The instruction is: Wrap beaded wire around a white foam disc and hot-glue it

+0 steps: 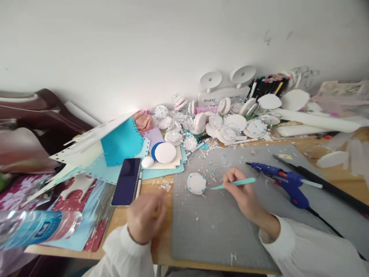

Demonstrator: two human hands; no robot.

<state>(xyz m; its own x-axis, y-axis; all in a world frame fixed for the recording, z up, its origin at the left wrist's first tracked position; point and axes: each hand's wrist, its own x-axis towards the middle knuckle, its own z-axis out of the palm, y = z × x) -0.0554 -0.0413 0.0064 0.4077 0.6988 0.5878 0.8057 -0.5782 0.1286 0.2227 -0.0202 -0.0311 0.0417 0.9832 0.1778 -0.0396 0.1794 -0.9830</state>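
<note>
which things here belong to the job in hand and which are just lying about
In the job:
turquoise tool, in right hand
dotted white disc
grey mat
probably glue gun

Lying about, seemingly:
phone
bottle
marker pens

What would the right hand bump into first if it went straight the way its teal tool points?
Probably the white disc with blue dots on the gray mat. The teal tool in the right hand aims at its edge, but the tip's height is unclear; it might pass over.
</note>
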